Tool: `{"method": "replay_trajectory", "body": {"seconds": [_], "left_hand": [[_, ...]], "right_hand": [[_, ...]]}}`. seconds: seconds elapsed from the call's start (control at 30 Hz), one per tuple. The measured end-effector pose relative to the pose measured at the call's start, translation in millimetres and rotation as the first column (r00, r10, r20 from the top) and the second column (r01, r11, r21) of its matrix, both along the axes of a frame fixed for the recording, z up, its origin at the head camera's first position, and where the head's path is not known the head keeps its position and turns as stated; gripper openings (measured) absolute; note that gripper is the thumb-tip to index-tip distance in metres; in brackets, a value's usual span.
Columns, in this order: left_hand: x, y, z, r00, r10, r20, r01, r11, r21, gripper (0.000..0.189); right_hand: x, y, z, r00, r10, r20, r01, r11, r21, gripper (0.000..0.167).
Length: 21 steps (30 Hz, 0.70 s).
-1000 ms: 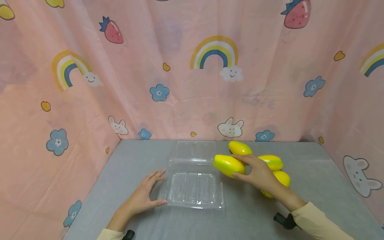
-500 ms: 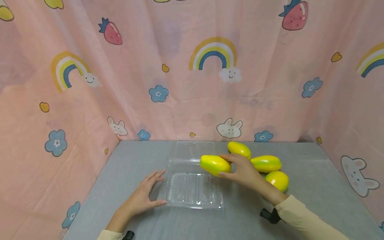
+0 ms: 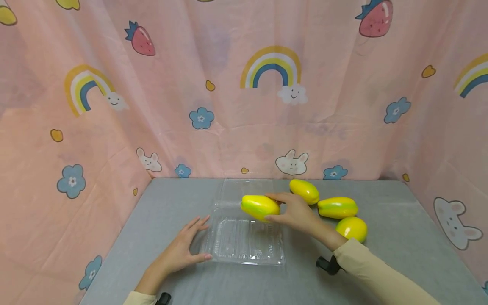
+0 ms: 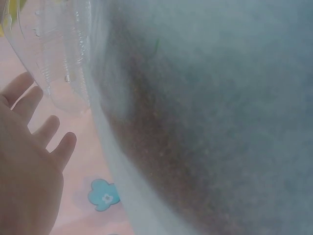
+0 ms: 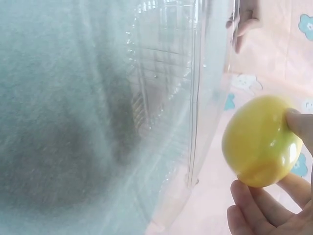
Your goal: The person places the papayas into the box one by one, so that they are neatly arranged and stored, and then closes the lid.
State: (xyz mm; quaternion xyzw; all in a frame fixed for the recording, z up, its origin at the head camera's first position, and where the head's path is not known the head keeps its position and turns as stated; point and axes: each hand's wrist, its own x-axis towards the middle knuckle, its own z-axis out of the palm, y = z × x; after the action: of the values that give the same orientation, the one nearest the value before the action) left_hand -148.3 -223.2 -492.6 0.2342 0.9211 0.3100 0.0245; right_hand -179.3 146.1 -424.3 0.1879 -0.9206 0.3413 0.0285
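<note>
A clear plastic clamshell box [image 3: 245,241] lies unfolded on the table, its lid [image 3: 248,190] flat toward the back. My right hand [image 3: 299,214] holds a glossy yellow papaya [image 3: 260,207] with green streaks, thumb on one side and fingers on the other. The papaya is over the back part of the box's base, near the hinge. In the right wrist view, the papaya [image 5: 261,142] shows end-on between thumb and fingertips, above the box. My left hand [image 3: 179,250] is spread along the box's left edge, thumb and fingertips right at the rim, holding nothing.
Three more yellow papayas lie right of the box: a back one [image 3: 304,191], a middle one [image 3: 338,207] and a front one [image 3: 351,229] partly behind my right forearm. A pink patterned curtain [image 3: 228,140] surrounds the grey table [image 3: 171,195].
My right hand has carried the papaya leftward, from beside the other papayas to over the box. My left hand and the box have stayed in place.
</note>
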Motion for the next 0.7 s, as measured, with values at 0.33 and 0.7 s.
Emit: {"method": "replay_trajectory", "body": {"seconds": [0.33,0.7], "left_hand": [[-0.9,0.7,-0.6,1.0,0.018,0.019,-0.018,1.0,-0.018,0.105],[-1.0,2.6,1.5,0.999,0.015,0.031,-0.015,1.0,-0.011,0.105]], "right_hand": [[-13.4,-17,3.0,0.989,-0.007,0.15,0.016,0.998,-0.054,0.065],[-30.8,-36,3.3,0.982,0.047,0.185,-0.029,0.994,-0.102,0.06]]}}
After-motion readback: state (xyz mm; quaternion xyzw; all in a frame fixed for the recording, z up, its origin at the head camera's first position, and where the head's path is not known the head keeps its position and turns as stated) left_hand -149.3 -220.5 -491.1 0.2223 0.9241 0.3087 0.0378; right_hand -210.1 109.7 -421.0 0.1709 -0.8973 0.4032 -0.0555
